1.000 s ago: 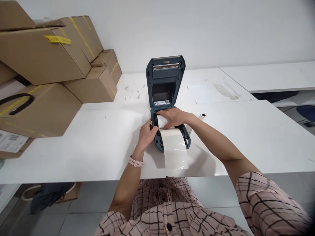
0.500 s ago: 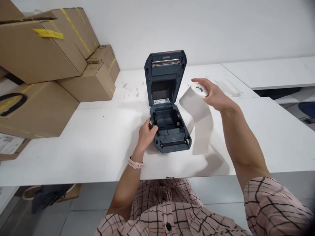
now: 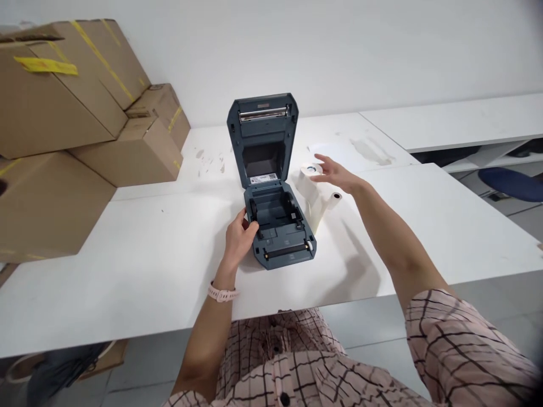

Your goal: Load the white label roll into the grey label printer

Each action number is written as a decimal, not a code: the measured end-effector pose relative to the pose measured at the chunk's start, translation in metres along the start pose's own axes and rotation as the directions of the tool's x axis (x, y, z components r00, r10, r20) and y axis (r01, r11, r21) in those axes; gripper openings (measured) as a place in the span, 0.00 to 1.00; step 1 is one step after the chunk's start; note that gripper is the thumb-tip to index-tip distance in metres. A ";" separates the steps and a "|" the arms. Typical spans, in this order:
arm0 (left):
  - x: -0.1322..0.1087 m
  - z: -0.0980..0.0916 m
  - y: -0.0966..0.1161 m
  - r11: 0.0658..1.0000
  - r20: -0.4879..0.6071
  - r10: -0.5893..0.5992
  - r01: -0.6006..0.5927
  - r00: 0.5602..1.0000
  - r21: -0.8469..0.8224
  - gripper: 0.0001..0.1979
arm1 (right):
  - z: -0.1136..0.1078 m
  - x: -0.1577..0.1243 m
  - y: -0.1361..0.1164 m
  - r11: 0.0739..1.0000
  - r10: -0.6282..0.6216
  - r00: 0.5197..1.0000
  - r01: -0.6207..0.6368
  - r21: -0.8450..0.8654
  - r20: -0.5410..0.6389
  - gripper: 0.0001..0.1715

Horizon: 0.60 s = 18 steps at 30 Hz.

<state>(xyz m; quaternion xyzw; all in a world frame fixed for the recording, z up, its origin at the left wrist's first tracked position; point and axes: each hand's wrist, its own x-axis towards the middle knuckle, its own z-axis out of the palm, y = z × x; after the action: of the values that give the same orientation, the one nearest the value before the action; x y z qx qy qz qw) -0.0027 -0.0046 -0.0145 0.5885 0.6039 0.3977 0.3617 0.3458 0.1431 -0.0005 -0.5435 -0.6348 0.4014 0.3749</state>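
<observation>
The left hand (image 3: 240, 240) pinches the printer (image 3: 282, 233) by its left edge. The right hand (image 3: 336, 173), grip spread wide, is by the big roll (image 3: 305, 172); can't tell if touching.

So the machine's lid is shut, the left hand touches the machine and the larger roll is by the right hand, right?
No: the head view shows the lid standing open. The left hand does touch the machine, and the larger roll is by the right hand.
</observation>
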 end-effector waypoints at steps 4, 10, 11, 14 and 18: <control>0.001 0.000 -0.002 1.000 0.008 -0.004 0.004 1.000 -0.020 0.26 | -0.027 -0.047 0.027 0.955 0.035 0.994 -0.003 0.296 -0.103 0.40; 0.000 0.001 -0.001 0.997 0.002 -0.017 0.017 1.000 -0.070 0.26 | -0.014 -0.099 0.043 0.957 0.120 0.990 -0.136 0.257 0.076 0.38; 0.000 0.001 -0.001 0.997 0.000 -0.019 0.019 1.000 -0.077 0.26 | -0.009 -0.102 0.041 0.958 0.136 0.986 -0.157 0.240 0.099 0.36; -0.001 0.002 0.000 0.996 -0.010 -0.026 0.025 1.000 -0.091 0.26 | -0.002 -0.105 0.026 0.946 0.094 0.992 -0.117 0.302 0.089 0.34; 0.000 0.003 -0.001 0.995 -0.022 -0.030 0.027 0.999 -0.096 0.25 | -0.002 -0.111 -0.022 0.825 -0.274 0.960 0.265 0.500 -0.057 0.39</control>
<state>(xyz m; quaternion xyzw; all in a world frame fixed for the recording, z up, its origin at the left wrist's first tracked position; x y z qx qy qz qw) -0.0004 -0.0043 -0.0170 0.5571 0.5965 0.4279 0.3882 0.3532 0.0311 0.0164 -0.3285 -0.5818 0.5003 0.5508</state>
